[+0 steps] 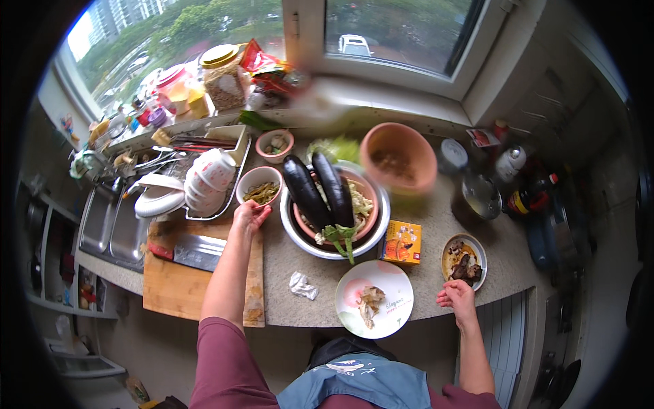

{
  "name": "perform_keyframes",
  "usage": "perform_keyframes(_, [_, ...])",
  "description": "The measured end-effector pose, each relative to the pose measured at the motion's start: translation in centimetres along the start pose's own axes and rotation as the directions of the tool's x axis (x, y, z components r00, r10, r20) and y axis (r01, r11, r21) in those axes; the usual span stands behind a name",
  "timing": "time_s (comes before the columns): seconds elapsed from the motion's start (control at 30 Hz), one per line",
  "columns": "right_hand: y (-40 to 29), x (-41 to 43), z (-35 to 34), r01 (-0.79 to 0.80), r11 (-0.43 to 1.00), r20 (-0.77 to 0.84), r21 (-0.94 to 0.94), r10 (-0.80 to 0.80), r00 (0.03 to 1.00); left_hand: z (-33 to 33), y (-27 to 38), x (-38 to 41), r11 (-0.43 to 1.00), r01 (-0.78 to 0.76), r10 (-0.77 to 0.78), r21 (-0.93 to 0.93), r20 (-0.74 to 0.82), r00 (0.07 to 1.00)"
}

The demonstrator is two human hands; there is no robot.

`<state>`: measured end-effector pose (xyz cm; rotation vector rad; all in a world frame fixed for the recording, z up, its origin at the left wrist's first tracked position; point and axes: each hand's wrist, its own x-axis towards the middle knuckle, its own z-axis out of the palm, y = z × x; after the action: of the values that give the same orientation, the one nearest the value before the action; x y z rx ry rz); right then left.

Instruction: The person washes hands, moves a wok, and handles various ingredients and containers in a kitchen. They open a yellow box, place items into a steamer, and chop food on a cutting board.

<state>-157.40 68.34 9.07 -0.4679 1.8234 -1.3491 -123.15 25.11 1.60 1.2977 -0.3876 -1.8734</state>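
Observation:
My left hand (249,219) is at the near rim of a small bowl (259,186) of greenish-brown pickled vegetables, its fingers touching the rim. My right hand (457,298) hovers by the near rim of a small dish (464,262) with dark meat pieces; whether it touches the dish I cannot tell. Between my hands, two eggplants (319,194) lie over a pink bowl set in a metal basin (287,225). In front of me a white patterned plate (397,286) holds bony food scraps. A yellow box (402,242) stands beside the basin, and a crumpled tissue (303,286) lies left of the plate.
A cleaver (196,250) lies on the wooden cutting board (173,289) at the left, near stacked bowls (209,181) and a steel sink (122,230). Behind are a pink bowl (398,158) and a smaller one (275,145). Jars and bottles stand at the right.

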Motion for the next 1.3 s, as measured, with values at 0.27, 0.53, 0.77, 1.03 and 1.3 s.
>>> perform_keyframes(0.27, [-0.3,1.5,-1.3,-0.004,0.998,-0.024,-0.066,0.002,1.000,1.5,-1.8,4.0,0.996,-0.005,0.008,-0.093,0.030,1.000])
perform_keyframes(0.53, [-0.2,2.5,-0.2,0.070,0.990,0.113,-0.124,-0.056,0.992,-0.9,-2.6,5.7,0.988,-0.130,0.142,-0.078,0.172,0.975])
perform_keyframes(0.77, [4.3,1.0,-0.1,-0.066,0.955,0.203,-0.290,0.129,0.971,-0.9,-3.4,-7.5,0.904,-0.391,0.397,0.173,0.002,0.918])
perform_keyframes(1.03, [6.8,-1.2,2.7,-0.259,0.965,0.256,-0.031,0.258,0.932,-2.1,-13.7,-22.6,0.601,-0.107,-0.237,0.792,0.304,0.923])
perform_keyframes(1.3, [7.2,-1.3,4.3,-0.219,0.975,0.222,-0.027,0.219,0.950,-1.8,-18.3,-23.1,0.686,-0.057,-0.300,0.726,0.353,0.886])
